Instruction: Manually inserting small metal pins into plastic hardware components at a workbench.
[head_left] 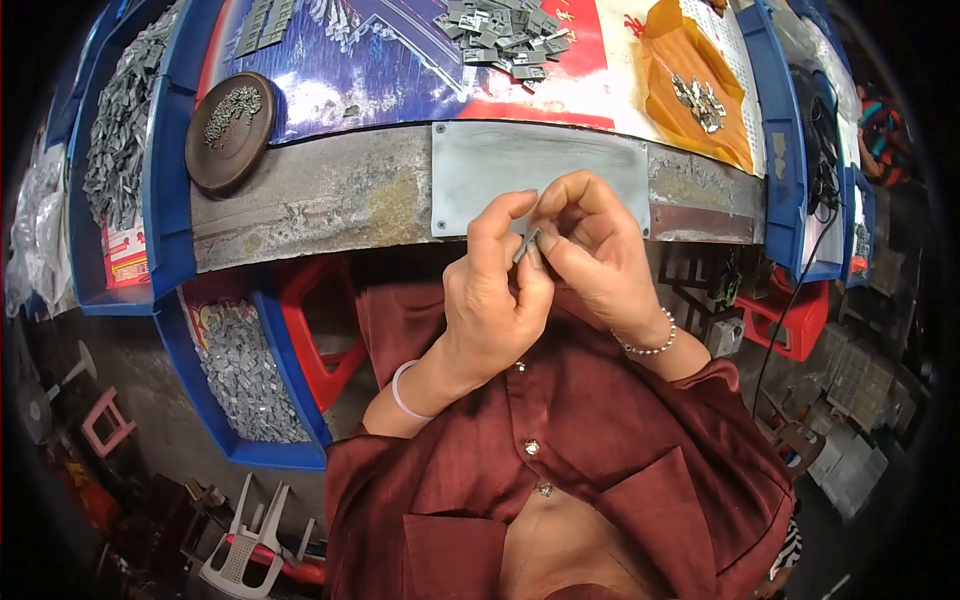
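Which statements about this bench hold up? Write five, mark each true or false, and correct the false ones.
1. A small grey part sits between the left hand and the right hand. True.
2. The round dish stands right of the metal plate. False: it stands to the left.
3. Small shiny pieces lie on orange paper. True.
4. The beaded bracelet circles the left wrist. False: it circles the right; the left wears a plain pale band.
5. The shirt is bright green. False: dark red.
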